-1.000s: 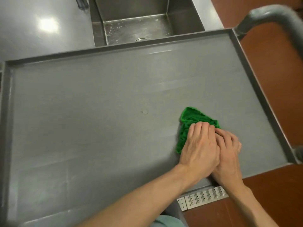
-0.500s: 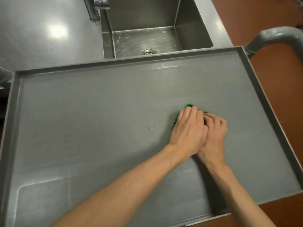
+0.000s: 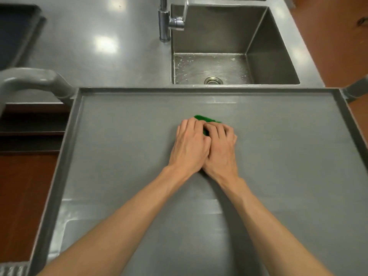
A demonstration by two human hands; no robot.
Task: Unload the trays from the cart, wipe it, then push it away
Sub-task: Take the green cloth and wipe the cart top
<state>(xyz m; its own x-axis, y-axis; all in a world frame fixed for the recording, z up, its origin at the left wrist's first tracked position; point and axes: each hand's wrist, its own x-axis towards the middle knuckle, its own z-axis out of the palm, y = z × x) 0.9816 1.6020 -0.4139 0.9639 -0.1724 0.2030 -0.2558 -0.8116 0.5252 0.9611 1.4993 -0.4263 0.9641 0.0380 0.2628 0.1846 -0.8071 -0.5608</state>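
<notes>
- Both hands pressed one crumpled green cloth (image 3: 207,118) flat onto the grey metal cart top with its raised rim (image 3: 119,156); the left hand (image 3: 189,148) and right hand (image 3: 221,150) lay side by side, touching, their fingers curled down over the fabric in a pressing grip rather than a pinch.
- The cloth sat a little toward twelve o'clock of the top's centre, only a thin green edge peeking past the fingertips.
- To wipe well, I judged that long overlapping passes with even palm pressure would serve, working out to the rim at three and nine o'clock, where grime tends to collect (the corners especially).
- The surface looked matt and bare of trays, with a shinier patch toward seven o'clock, perhaps damp.
- The cart's curved grey tubular handle (image 3: 35,78) stood at ten o'clock, untouched.
- Beyond the rim at twelve o'clock lay the stainless steel sink basin (image 3: 278,56) set in the steel counter (image 3: 99,46).
</notes>
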